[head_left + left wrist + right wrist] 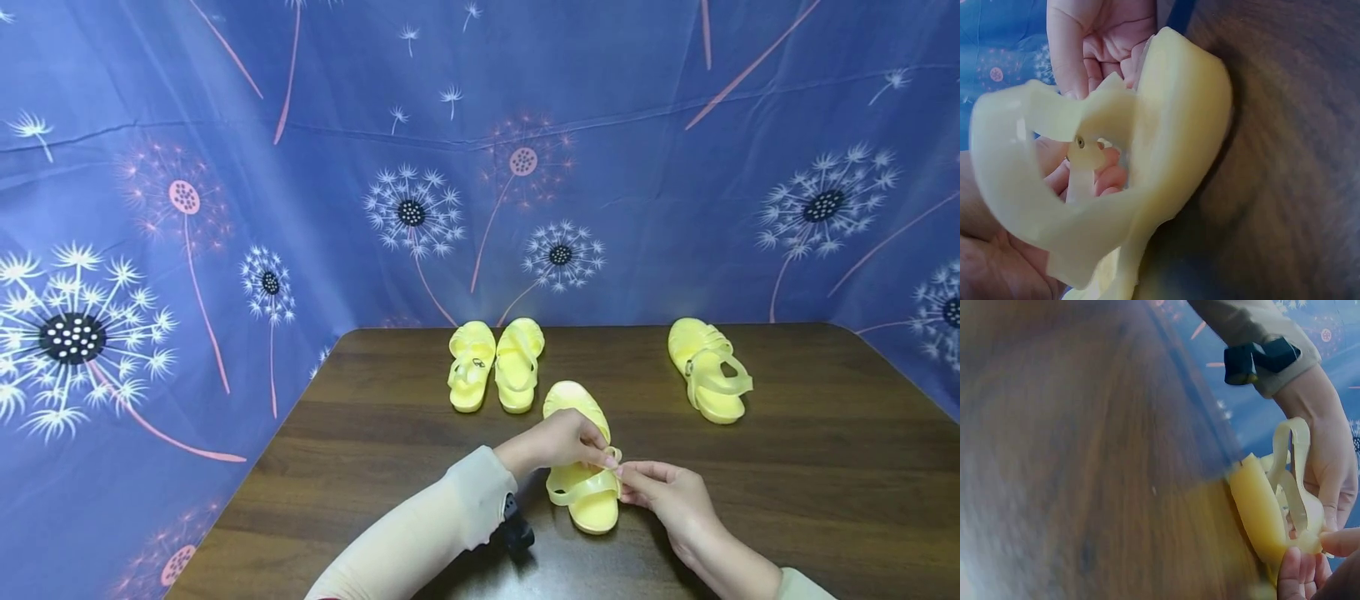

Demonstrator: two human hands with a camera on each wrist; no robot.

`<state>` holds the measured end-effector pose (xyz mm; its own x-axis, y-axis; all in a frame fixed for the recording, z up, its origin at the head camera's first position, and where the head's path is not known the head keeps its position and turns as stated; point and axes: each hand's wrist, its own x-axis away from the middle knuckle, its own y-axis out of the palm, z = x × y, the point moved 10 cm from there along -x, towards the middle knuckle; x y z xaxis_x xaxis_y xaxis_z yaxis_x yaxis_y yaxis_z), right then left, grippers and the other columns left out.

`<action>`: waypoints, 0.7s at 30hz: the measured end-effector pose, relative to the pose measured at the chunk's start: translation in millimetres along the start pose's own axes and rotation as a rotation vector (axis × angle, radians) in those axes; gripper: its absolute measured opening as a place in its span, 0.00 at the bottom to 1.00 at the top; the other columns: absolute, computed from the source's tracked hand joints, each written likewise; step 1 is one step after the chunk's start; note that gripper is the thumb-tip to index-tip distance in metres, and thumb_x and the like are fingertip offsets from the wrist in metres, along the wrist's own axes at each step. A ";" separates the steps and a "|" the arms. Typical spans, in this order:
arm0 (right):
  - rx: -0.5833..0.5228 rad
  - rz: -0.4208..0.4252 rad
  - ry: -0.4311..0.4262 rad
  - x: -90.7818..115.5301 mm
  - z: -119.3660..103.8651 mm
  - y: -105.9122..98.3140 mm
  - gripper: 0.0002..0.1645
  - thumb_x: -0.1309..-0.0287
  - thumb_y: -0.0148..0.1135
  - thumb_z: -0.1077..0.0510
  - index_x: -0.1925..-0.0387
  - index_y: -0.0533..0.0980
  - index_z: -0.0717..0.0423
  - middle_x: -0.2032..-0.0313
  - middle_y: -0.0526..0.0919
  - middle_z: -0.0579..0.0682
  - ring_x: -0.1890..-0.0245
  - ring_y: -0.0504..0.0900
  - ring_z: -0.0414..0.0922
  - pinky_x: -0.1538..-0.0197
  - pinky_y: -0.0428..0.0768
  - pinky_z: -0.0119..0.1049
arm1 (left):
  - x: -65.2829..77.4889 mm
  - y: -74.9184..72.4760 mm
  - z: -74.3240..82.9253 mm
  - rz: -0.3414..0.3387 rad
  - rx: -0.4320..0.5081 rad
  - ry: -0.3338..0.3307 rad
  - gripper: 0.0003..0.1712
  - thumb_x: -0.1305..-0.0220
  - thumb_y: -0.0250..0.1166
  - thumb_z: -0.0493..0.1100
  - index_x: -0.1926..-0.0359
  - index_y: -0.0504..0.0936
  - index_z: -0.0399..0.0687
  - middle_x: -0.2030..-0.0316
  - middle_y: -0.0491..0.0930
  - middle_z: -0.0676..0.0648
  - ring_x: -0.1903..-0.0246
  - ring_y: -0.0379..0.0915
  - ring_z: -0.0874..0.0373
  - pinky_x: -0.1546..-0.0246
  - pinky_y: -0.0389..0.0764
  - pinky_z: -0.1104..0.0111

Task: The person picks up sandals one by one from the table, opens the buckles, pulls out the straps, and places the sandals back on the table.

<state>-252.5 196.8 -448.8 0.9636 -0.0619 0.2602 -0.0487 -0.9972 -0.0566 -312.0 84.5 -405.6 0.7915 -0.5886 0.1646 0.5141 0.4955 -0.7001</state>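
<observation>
A yellow sandal (595, 510) lies flat near the table's front, toe pointing away from me. My left hand (566, 439) reaches over it from the left and pinches a strap near the side buckle. From the right, my right hand (667, 493) pinches the same strap area between thumb and fingers. In the left wrist view the ankle strap (1004, 156) arches above the heel, and a small metal piece (1080, 142) shows on it. The right wrist view shows both hands meeting at the sandal's side (1257, 506). Fingers partly hide the buckle.
At the back, two yellow sandals (472, 367) stand side by side, left of the middle. Another single sandal (716, 375) lies at the back right. A blue dandelion-print cloth (637, 275) hangs behind the brown wooden table (825, 483). A black device (517, 525) sits at my left wrist.
</observation>
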 end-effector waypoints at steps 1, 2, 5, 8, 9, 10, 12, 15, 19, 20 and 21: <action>-0.002 -0.004 -0.001 -0.4 -0.6 -0.3 0.18 0.40 0.64 0.62 0.55 0.78 0.75 0.69 0.85 0.46 0.73 0.83 0.38 0.64 0.84 0.29 | 0.3 0.1 0.6 0.003 0.004 -0.002 0.09 0.42 0.70 0.46 0.69 0.87 0.44 0.79 0.83 0.53 0.79 0.72 0.69 0.78 0.73 0.79; -0.003 -0.007 -0.001 -0.6 -0.5 -0.4 0.18 0.40 0.64 0.62 0.55 0.78 0.75 0.68 0.85 0.47 0.73 0.83 0.39 0.64 0.84 0.29 | 0.3 -0.1 0.7 0.005 0.011 -0.003 0.09 0.42 0.70 0.45 0.69 0.87 0.44 0.79 0.83 0.53 0.79 0.72 0.69 0.78 0.73 0.79; 0.000 -0.013 0.003 -0.2 -0.1 -0.2 0.19 0.40 0.64 0.62 0.54 0.77 0.75 0.67 0.85 0.48 0.72 0.83 0.39 0.63 0.84 0.30 | 0.4 0.2 0.2 0.004 0.036 -0.008 0.09 0.42 0.70 0.45 0.68 0.88 0.43 0.78 0.84 0.53 0.79 0.72 0.69 0.78 0.73 0.79; 0.003 -0.019 -0.003 -0.2 -0.2 0.8 0.19 0.40 0.64 0.62 0.54 0.77 0.75 0.67 0.85 0.48 0.72 0.83 0.40 0.63 0.84 0.30 | 0.2 -0.1 0.3 0.002 0.032 -0.003 0.09 0.41 0.70 0.45 0.67 0.88 0.43 0.77 0.84 0.53 0.78 0.72 0.70 0.77 0.73 0.79; 0.003 -0.024 -0.005 -0.1 -0.2 1.4 0.19 0.41 0.65 0.61 0.54 0.77 0.75 0.67 0.85 0.48 0.72 0.83 0.40 0.63 0.84 0.30 | 0.2 0.0 0.0 0.001 0.022 -0.001 0.09 0.41 0.69 0.45 0.66 0.88 0.43 0.77 0.84 0.53 0.78 0.72 0.70 0.77 0.73 0.79; 0.004 -0.029 -0.008 -0.1 -0.2 2.0 0.19 0.41 0.65 0.61 0.54 0.77 0.75 0.67 0.85 0.48 0.72 0.83 0.40 0.63 0.84 0.31 | -0.1 0.1 -0.4 0.001 0.013 0.001 0.10 0.41 0.69 0.46 0.66 0.88 0.43 0.77 0.84 0.53 0.78 0.72 0.70 0.77 0.73 0.79; 0.005 -0.037 -0.012 0.6 0.0 2.8 0.19 0.42 0.66 0.61 0.55 0.77 0.74 0.68 0.85 0.48 0.72 0.83 0.41 0.63 0.84 0.31 | -0.8 0.3 -1.3 0.000 -0.009 0.007 0.10 0.40 0.68 0.47 0.66 0.88 0.44 0.77 0.84 0.55 0.78 0.72 0.71 0.77 0.73 0.79; 0.013 -0.053 -0.013 2.5 1.3 4.0 0.17 0.43 0.66 0.62 0.58 0.77 0.73 0.70 0.85 0.49 0.72 0.84 0.42 0.63 0.85 0.32 | -2.0 1.0 -2.4 -0.006 -0.032 0.019 0.11 0.38 0.67 0.47 0.66 0.88 0.45 0.78 0.82 0.56 0.78 0.71 0.71 0.77 0.72 0.80; 0.025 -0.072 -0.011 4.9 3.8 5.2 0.16 0.43 0.67 0.61 0.59 0.77 0.73 0.71 0.85 0.49 0.72 0.84 0.42 0.63 0.85 0.32 | -1.9 1.0 -0.8 -0.013 -0.050 0.041 0.12 0.37 0.66 0.48 0.69 0.87 0.45 0.80 0.79 0.57 0.79 0.69 0.71 0.78 0.71 0.80; 0.029 -0.077 -0.011 5.3 4.2 5.6 0.17 0.43 0.67 0.61 0.59 0.77 0.73 0.72 0.85 0.50 0.72 0.84 0.41 0.63 0.85 0.32 | -1.8 1.0 -0.1 -0.016 -0.055 0.044 0.12 0.37 0.66 0.48 0.69 0.87 0.45 0.81 0.78 0.58 0.79 0.69 0.71 0.77 0.71 0.80; 0.032 -0.081 -0.011 5.6 4.5 5.9 0.17 0.43 0.67 0.60 0.59 0.77 0.73 0.72 0.85 0.50 0.72 0.84 0.41 0.63 0.85 0.32 | -1.7 1.1 0.8 -0.019 -0.058 0.049 0.12 0.37 0.66 0.48 0.69 0.87 0.45 0.81 0.78 0.58 0.79 0.69 0.71 0.77 0.71 0.80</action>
<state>-246.2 190.8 -452.0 0.9670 0.0196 0.2542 0.0376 -0.9971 -0.0663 -312.5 86.5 -406.0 0.7641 -0.6285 0.1453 0.5076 0.4467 -0.7368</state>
